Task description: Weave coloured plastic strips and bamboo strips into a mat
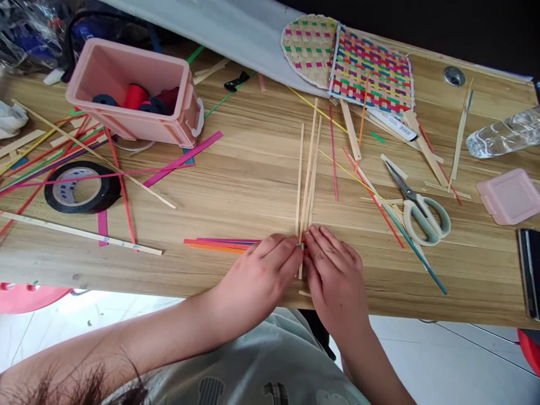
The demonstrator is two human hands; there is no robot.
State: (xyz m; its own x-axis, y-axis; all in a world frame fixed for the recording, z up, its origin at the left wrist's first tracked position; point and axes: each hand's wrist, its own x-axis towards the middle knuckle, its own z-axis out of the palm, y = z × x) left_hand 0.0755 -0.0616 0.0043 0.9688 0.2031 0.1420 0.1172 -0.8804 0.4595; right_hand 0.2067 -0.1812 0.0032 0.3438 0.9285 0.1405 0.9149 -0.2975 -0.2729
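Several pale bamboo strips (pixel 310 169) stand out lengthwise from between my two hands, near the table's front edge. Colored strips (pixel 223 243), pink, blue and orange, run sideways and disappear under my left hand (pixel 265 275). Its fingers are bent and pressed together over the point where the strips cross. Close beside it, my right hand (pixel 335 270) lies with fingers together on the right side of the pale strips. The crossing itself is mostly hidden by my fingertips.
Scissors (pixel 422 211), loose strips and a pink lid (pixel 510 196) lie right, with a bottle (pixel 506 132) and a phone (pixel 529 273). Left are black tape (pixel 82 187) and a pink bin (pixel 130 124) holding thread spools. Two woven pieces (pixel 371 70) lie at the back.
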